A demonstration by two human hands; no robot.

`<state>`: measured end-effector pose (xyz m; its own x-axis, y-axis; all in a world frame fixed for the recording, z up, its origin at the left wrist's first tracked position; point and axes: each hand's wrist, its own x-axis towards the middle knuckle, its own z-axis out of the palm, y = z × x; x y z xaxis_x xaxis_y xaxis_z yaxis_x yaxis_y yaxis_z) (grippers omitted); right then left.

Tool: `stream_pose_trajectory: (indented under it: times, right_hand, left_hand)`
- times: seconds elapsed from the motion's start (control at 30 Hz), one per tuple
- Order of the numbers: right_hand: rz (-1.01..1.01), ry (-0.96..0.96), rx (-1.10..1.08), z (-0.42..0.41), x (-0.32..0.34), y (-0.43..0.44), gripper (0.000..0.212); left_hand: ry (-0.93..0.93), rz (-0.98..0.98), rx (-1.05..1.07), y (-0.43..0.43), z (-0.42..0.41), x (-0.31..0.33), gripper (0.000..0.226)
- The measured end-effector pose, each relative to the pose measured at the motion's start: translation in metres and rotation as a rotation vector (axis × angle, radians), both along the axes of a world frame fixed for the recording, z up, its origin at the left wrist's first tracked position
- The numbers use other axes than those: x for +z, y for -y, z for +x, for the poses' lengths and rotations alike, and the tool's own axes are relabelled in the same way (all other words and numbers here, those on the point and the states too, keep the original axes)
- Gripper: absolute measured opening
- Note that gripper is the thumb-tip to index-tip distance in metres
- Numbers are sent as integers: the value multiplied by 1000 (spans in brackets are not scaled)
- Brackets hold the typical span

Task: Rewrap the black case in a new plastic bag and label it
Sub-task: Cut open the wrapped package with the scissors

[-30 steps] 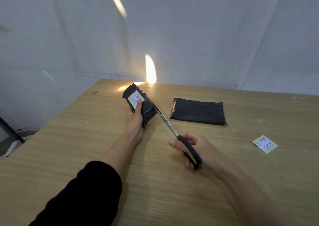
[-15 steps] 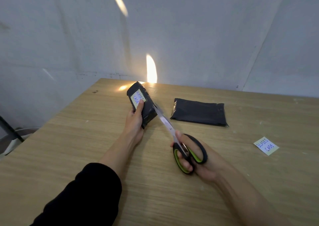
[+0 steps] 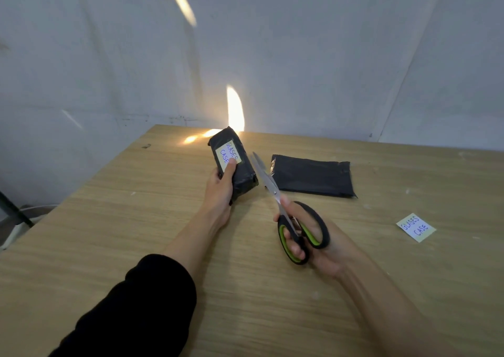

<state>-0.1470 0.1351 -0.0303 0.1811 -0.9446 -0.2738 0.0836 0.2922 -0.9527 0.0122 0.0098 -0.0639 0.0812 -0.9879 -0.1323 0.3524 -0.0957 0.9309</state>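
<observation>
Left hand (image 3: 222, 184) is clamped around the wrapped case (image 3: 237, 165), thumb on its label (image 3: 227, 153). Right hand (image 3: 316, 245) grips scissors (image 3: 289, 215), blades parted just right of the case. Empty bag (image 3: 313, 175) lies flat beyond the blades, spare label (image 3: 416, 227) further right.

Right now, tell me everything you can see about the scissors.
The scissors have plain silvery metal blades and black handle loops lined in lime green, which look like plastic or rubber. The right hand holds them above the wooden table, fingers through the loops. The blades are slightly parted and point away from the person toward the wrapped black case, which the left hand steadies. The tips are close beside the case's right edge; I cannot tell whether they touch it.
</observation>
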Motion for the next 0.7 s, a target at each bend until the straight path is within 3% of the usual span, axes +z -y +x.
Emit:
stream_pose_trajectory:
  times: [0.7]
  right_hand:
    - [94, -79, 46, -6, -1, -5, 65]
  left_hand:
    - [-60, 29, 66, 14, 6, 1, 45]
